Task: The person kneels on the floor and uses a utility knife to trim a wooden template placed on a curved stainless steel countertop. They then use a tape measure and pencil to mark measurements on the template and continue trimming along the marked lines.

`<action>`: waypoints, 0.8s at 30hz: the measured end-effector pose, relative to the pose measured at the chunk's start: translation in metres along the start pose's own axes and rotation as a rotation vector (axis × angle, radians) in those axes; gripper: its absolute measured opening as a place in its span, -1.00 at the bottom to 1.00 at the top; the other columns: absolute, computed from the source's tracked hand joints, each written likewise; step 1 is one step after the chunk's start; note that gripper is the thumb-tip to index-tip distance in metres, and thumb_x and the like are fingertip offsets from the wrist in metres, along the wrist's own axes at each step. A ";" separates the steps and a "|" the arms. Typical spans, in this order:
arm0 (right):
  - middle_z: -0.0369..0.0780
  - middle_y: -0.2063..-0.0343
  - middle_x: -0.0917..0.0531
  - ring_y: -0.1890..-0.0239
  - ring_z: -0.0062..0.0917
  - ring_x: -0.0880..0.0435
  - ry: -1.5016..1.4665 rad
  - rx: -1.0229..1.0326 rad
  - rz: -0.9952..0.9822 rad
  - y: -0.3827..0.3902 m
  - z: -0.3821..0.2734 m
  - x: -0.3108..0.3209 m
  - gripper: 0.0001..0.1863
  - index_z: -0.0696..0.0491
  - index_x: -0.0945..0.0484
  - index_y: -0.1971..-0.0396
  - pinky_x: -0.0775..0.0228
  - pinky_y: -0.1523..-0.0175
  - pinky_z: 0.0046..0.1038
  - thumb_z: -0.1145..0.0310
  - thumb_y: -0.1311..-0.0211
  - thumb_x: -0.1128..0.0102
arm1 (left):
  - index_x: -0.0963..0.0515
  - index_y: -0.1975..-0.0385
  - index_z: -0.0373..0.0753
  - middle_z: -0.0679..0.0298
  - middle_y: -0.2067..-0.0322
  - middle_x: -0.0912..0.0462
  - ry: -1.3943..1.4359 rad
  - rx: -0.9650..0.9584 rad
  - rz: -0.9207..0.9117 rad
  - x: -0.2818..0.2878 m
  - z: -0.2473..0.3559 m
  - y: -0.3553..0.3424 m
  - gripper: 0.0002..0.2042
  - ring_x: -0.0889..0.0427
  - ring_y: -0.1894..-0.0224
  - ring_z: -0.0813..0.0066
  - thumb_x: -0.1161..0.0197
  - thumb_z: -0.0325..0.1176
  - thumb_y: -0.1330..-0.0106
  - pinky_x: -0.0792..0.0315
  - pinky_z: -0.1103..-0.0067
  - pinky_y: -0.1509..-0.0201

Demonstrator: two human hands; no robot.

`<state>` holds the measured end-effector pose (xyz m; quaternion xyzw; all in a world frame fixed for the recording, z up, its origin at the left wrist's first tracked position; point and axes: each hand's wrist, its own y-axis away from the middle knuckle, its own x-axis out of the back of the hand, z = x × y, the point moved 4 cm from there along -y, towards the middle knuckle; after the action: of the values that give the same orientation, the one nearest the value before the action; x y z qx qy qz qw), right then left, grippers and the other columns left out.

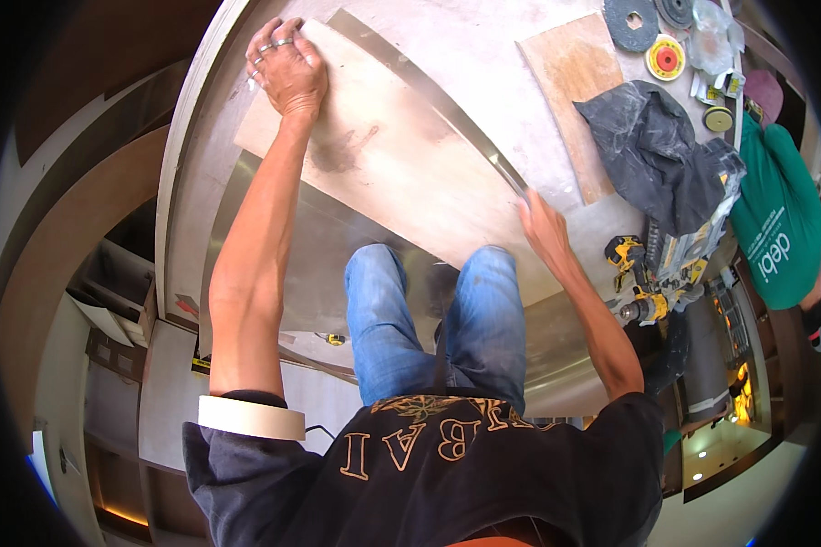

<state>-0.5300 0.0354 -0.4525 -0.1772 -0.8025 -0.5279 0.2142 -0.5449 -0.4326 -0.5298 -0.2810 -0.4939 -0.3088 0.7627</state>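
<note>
A long pale wooden board (401,155) lies slantwise over a shiny metal sheet (315,232), which shows along both of its long sides. At the board's far left end, my left hand (287,73), with rings on it, presses down with fingers bent over the edge. My right hand (545,228) is closed at the board's right long edge, by the exposed metal strip (447,105). Whatever it pinches is too small to make out. Dark smudges mark the board's middle. My jeans-clad knees (488,283) are at the board's near edge.
On the worktable (493,55), a smaller wooden board (570,87) lies beside a black cloth-like bag (652,141). Grinding discs (629,23) and a tape roll (666,59) sit behind. Yellow-black power drills (646,308) stand at right, near a person in green (780,219).
</note>
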 end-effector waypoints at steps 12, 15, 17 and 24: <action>0.00 0.56 -0.62 0.49 -0.05 -0.63 -0.106 0.461 0.229 -0.208 -0.253 0.058 -0.78 0.14 -0.38 0.17 -0.40 0.37 -0.09 0.27 -0.47 0.05 | -0.63 0.08 0.02 0.30 -0.12 -0.48 -0.018 -0.001 -0.006 0.002 0.002 -0.002 -0.77 -0.29 -0.28 0.23 -0.08 -0.31 -0.36 -0.07 0.24 -0.40; 0.00 0.56 -0.63 0.50 -0.04 -0.62 -0.122 0.471 0.221 -0.207 -0.255 0.059 -0.78 0.14 -0.39 0.16 -0.39 0.38 -0.08 0.27 -0.47 0.05 | -0.63 0.08 0.02 0.30 -0.12 -0.48 -0.019 0.021 -0.024 0.004 0.002 -0.002 -0.78 -0.28 -0.29 0.24 -0.09 -0.32 -0.35 -0.06 0.24 -0.40; -0.01 0.56 -0.64 0.50 -0.04 -0.62 -0.120 0.425 0.164 -0.205 -0.257 0.061 -0.77 0.14 -0.39 0.15 -0.40 0.38 -0.08 0.26 -0.47 0.05 | -0.62 0.09 0.02 0.31 -0.11 -0.48 -0.027 0.028 -0.027 0.005 0.004 -0.002 -0.78 -0.28 -0.30 0.26 -0.10 -0.32 -0.35 -0.06 0.24 -0.41; -0.02 0.58 -0.64 0.51 -0.04 -0.63 -0.102 0.437 0.146 -0.210 -0.259 0.056 -0.77 0.12 -0.40 0.09 -0.42 0.40 -0.08 0.26 -0.47 0.05 | -0.61 0.07 0.03 0.32 -0.11 -0.47 -0.019 0.024 -0.028 0.004 0.002 -0.002 -0.77 -0.28 -0.30 0.26 -0.10 -0.33 -0.35 -0.07 0.24 -0.39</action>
<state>-0.6438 -0.2806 -0.4938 -0.2107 -0.8924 -0.3152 0.2445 -0.5462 -0.4330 -0.5247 -0.2680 -0.5088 -0.3105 0.7569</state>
